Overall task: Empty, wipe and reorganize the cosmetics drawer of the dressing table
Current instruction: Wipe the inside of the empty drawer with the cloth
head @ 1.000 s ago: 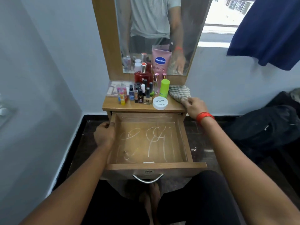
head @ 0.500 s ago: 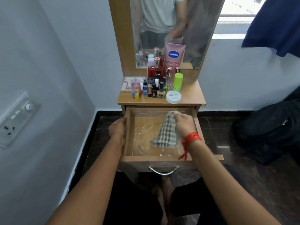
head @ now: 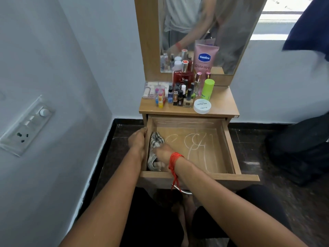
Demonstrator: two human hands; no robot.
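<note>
Drawer stands open under the tabletop, and from the head cam I see straight down into it. Nothing in it but the cloth and white scrawl marks across the floor and back wall. L hand grips the drawer's left wall, fingers curled over the top edge. R hand is inside at the left side, w/ fingers closed round the checked cloth, bunched against the left wall. Red thread is tied round that wrist, its loose end hanging over the front rim. Handle is partly hidden by the R forearm.

Cosmetics all sit on the tabletop, packed to the left and centre: pink Vaseline tube upright against the mirror, red bottle beside it, green bottle to the right, white jar at the front, small bottles clustered between. Right part of the top is bare wood. Socket plate on the left wall.
</note>
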